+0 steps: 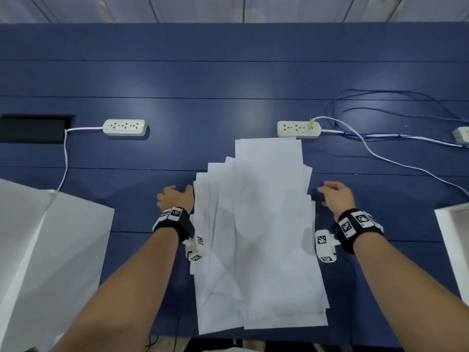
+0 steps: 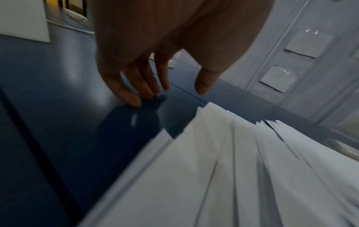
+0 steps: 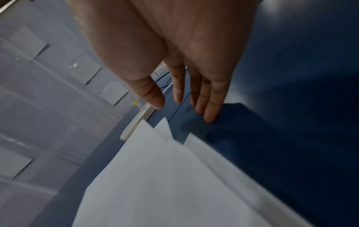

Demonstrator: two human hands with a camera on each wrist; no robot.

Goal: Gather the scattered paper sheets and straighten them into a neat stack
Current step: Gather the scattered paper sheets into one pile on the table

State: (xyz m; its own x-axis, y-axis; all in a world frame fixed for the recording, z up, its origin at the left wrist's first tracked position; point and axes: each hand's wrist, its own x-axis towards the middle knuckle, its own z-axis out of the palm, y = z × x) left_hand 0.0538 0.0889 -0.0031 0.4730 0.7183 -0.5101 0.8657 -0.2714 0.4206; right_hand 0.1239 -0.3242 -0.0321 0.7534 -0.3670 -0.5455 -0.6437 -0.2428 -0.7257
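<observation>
Several white paper sheets (image 1: 264,237) lie in a loose, fanned pile on the blue table (image 1: 177,80), their edges staggered at the far and left sides. My left hand (image 1: 175,198) stands just left of the pile, fingers straight and relaxed, fingertips (image 2: 134,100) on the table, thumb near the sheets' left edge (image 2: 213,130). On the other side of the pile is my right hand (image 1: 335,195), open, with fingertips (image 3: 209,116) at the table surface, a small gap from the sheets' right edge (image 3: 174,153). Neither hand holds a sheet.
Two white power strips (image 1: 124,127) (image 1: 298,129) lie beyond the pile, the right one touching the farthest sheet. Blue and white cables (image 1: 380,138) trail right. White boards (image 1: 50,250) (image 1: 454,240) stand at the left and right edges. A dark cable slot (image 1: 33,128) is far left.
</observation>
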